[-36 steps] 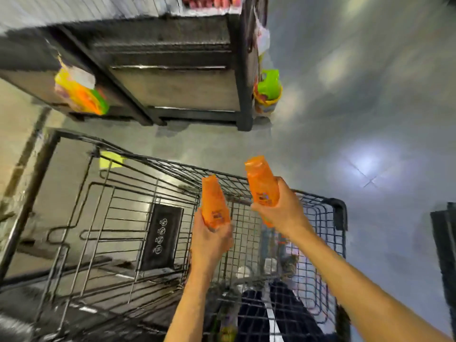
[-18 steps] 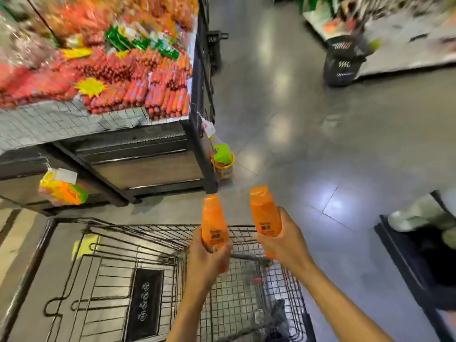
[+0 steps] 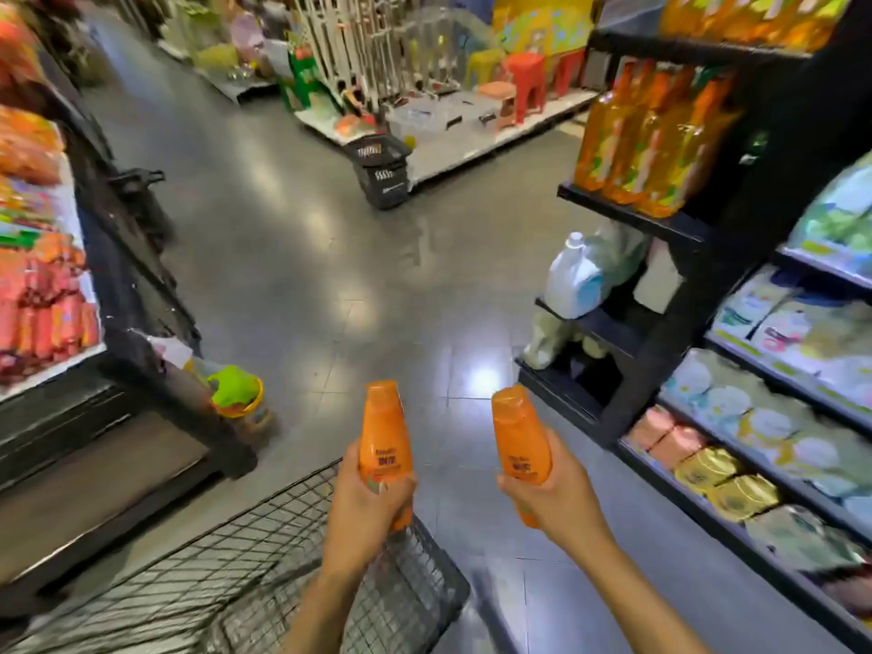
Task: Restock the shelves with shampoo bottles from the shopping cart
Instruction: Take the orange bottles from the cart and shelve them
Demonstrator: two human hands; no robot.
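Shop aisle: 2 hands, left hand (image 3: 365, 505) & right hand (image 3: 557, 500), w/ 2 orange bottles (image 3: 384, 439).

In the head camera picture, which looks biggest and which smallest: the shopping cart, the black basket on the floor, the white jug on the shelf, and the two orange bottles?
1. shopping cart
2. left orange bottle and right orange bottle: they look alike, and only look big because they are close
3. white jug and black basket: near enough alike; the basket is farther off, so unsure
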